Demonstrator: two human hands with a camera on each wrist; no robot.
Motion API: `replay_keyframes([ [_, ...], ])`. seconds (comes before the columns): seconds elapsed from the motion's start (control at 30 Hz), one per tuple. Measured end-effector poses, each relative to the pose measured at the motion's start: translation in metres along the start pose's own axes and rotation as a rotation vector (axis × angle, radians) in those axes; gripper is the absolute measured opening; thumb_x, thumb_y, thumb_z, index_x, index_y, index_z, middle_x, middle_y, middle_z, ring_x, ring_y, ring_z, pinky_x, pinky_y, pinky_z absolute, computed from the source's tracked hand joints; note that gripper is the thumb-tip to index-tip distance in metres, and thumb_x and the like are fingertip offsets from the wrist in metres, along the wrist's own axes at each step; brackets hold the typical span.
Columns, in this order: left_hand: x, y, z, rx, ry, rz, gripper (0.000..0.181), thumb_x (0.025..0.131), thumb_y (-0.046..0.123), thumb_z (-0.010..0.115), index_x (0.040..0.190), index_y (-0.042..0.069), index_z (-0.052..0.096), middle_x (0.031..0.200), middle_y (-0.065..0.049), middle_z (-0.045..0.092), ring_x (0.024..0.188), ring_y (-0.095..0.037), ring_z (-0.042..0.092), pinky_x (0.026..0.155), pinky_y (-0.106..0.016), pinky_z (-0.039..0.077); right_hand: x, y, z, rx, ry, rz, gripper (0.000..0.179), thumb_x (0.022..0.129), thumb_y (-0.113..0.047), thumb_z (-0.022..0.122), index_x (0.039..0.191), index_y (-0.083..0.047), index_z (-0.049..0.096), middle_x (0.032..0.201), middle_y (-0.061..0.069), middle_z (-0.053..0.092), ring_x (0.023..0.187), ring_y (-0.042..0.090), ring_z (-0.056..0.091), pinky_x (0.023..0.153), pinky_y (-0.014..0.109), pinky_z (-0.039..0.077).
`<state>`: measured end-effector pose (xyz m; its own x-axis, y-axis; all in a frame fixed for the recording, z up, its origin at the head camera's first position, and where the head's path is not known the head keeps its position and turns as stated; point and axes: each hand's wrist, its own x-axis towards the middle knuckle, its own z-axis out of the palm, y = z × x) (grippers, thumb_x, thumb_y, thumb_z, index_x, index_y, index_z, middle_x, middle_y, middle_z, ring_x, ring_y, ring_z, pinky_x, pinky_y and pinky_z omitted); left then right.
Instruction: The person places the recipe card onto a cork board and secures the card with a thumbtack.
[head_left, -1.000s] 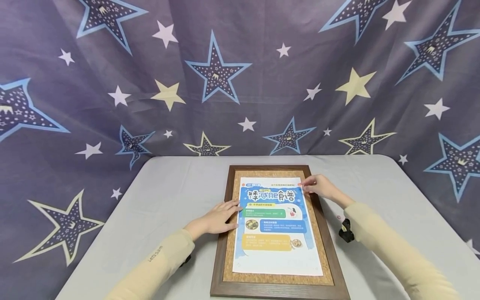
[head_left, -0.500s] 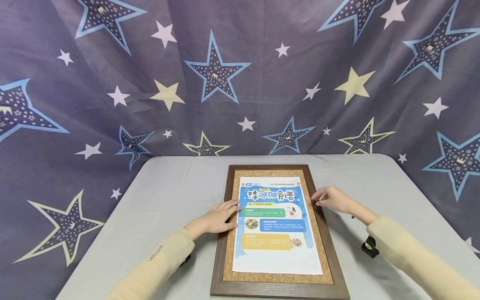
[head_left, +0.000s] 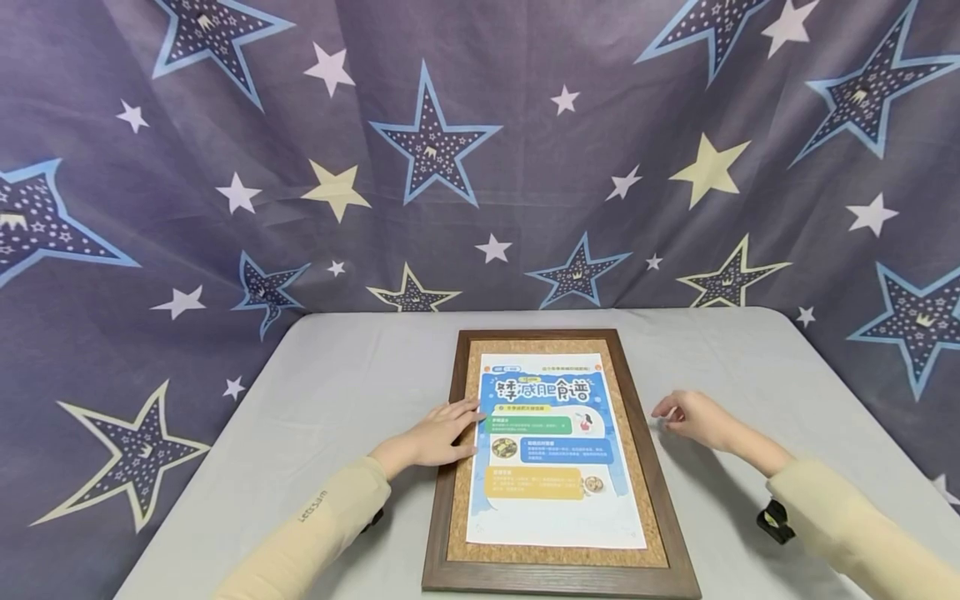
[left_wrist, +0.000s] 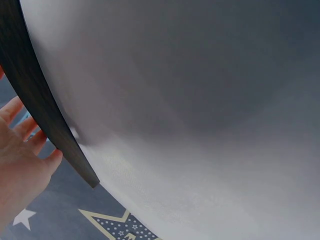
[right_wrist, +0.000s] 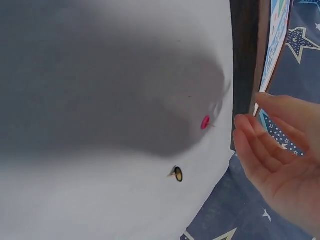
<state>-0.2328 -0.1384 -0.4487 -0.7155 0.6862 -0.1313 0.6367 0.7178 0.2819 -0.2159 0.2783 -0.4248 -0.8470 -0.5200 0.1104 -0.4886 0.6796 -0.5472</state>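
Note:
A printed poster with blue, green and yellow panels lies on a cork board in a dark brown wooden frame. Round red-orange dots that look like thumbtack heads mark its two upper corners. My left hand rests across the frame's left side, fingertips at the poster's left edge. To the right of the frame, my right hand hovers with loosely bent fingers and no visible object in them. In the right wrist view, a pink thumbtack and a black-and-gold thumbtack lie on the table near that hand.
The grey-covered table extends around the frame on both sides. Behind it hangs a dark curtain patterned with stars. A black strap shows under the right sleeve.
My right hand has left the poster's upper right corner and moved right and toward me, off the frame and over the table. The left hand and the board have stayed in place.

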Motion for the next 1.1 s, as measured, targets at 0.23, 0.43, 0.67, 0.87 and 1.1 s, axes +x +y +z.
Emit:
replay_keyframes([
  [0.23, 0.0, 0.0, 0.0, 0.0, -0.005, -0.008, 0.057, 0.09, 0.04, 0.045, 0.137, 0.01, 0.033, 0.145, -0.012, 0.019, 0.133, -0.029, 0.015, 0.106, -0.047, 0.012, -0.011, 0.004, 0.002, -0.08, 0.025, -0.008, 0.013, 0.069, 0.008, 0.064, 0.081, 0.005, 0.064, 0.075, 0.007, 0.059, 0.062, 0.01, 0.051, 0.055, 0.023, 0.046],
  [0.43, 0.0, 0.001, -0.001, -0.008, -0.006, -0.004, 0.057, 0.09, 0.039, 0.045, 0.137, 0.01, 0.033, 0.145, -0.012, 0.02, 0.133, -0.028, 0.016, 0.106, -0.047, 0.012, -0.018, 0.008, 0.007, -0.149, 0.067, -0.056, 0.014, 0.065, 0.01, 0.066, 0.077, 0.003, 0.064, 0.072, 0.004, 0.058, 0.062, 0.014, 0.053, 0.056, 0.025, 0.047],
  [0.67, 0.0, 0.001, 0.0, -0.004, 0.001, 0.0, 0.056, 0.09, 0.039, 0.046, 0.136, 0.01, 0.033, 0.145, -0.012, 0.02, 0.133, -0.029, 0.016, 0.106, -0.047, 0.013, -0.023, 0.009, 0.01, -0.212, 0.096, -0.046, 0.015, 0.066, 0.01, 0.065, 0.076, 0.0, 0.065, 0.071, 0.0, 0.056, 0.062, 0.011, 0.051, 0.057, 0.025, 0.046],
  [0.87, -0.001, 0.001, -0.001, -0.009, 0.004, -0.004, 0.056, 0.09, 0.039, 0.046, 0.136, 0.009, 0.034, 0.145, -0.013, 0.02, 0.133, -0.029, 0.016, 0.106, -0.047, 0.013, -0.024, 0.01, 0.014, -0.234, 0.139, -0.062, 0.016, 0.065, 0.012, 0.065, 0.076, 0.001, 0.064, 0.07, 0.001, 0.055, 0.061, 0.011, 0.052, 0.054, 0.024, 0.045],
  [1.1, -0.001, 0.001, 0.0, -0.01, 0.005, -0.004, 0.056, 0.09, 0.039, 0.046, 0.136, 0.009, 0.034, 0.145, -0.012, 0.02, 0.133, -0.028, 0.016, 0.106, -0.047, 0.012, -0.023, 0.013, 0.016, -0.252, 0.15, -0.056, 0.015, 0.065, 0.012, 0.066, 0.073, -0.001, 0.064, 0.07, 0.002, 0.056, 0.06, 0.013, 0.053, 0.054, 0.023, 0.046],
])
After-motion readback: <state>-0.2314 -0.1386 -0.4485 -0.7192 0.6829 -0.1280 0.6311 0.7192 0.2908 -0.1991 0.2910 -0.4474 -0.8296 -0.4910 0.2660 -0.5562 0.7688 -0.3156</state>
